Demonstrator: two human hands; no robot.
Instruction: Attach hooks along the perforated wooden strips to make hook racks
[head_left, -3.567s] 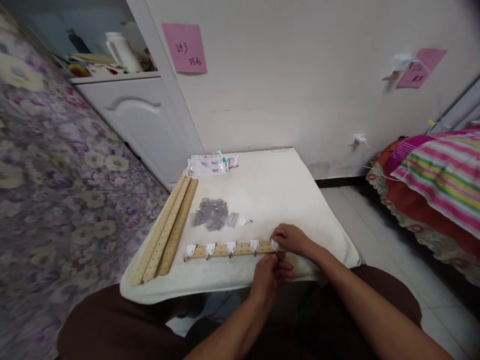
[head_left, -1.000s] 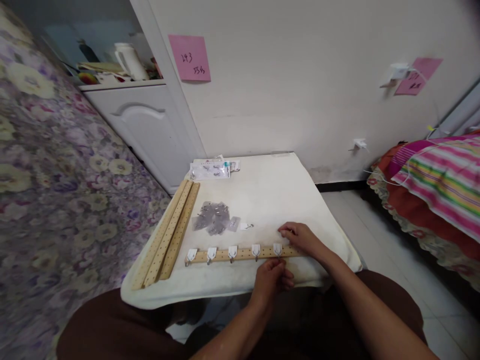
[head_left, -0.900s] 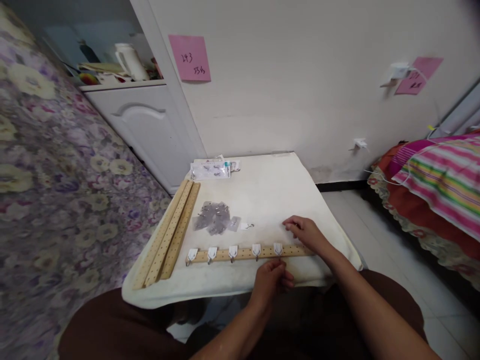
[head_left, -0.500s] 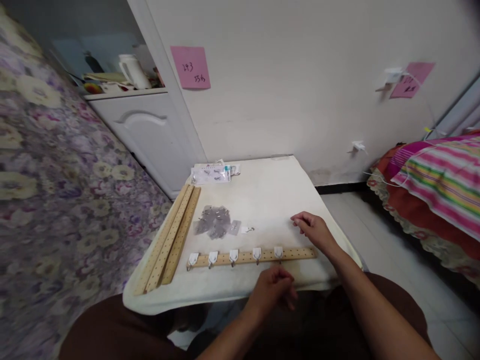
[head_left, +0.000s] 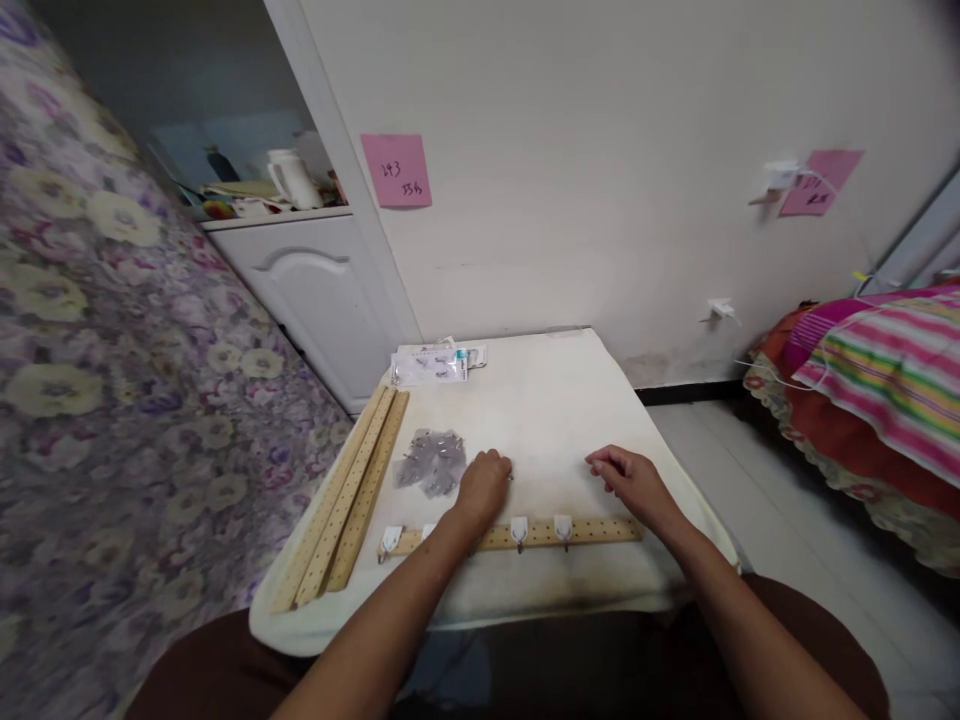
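Note:
My left hand (head_left: 484, 488) is closed over the white adhesive hook that lay beside the pile. Only a bit of its metal tip shows past the fingertips. To the hand's left is a pile of small clear plastic pieces (head_left: 433, 462). My right hand (head_left: 628, 480) hovers above the table's right side, fingers loosely bent and apart, with nothing in them. Near the front edge lies a perforated wooden strip (head_left: 600, 530), bearing several white hooks (head_left: 519, 532) in a row. My left forearm hides part of this row.
More perforated wooden strips (head_left: 349, 490) lie along the left edge of the cloth-covered table (head_left: 555, 390). Packaged hooks (head_left: 429, 365) sit at the back left. A flowered curtain (head_left: 150, 400) hangs at left; a bed with a striped cover (head_left: 892, 360) stands at right.
My left hand has moved up and forward from the table's front edge onto the loose white hook, closing over it. My right hand has barely moved. The view has tilted slightly upward.

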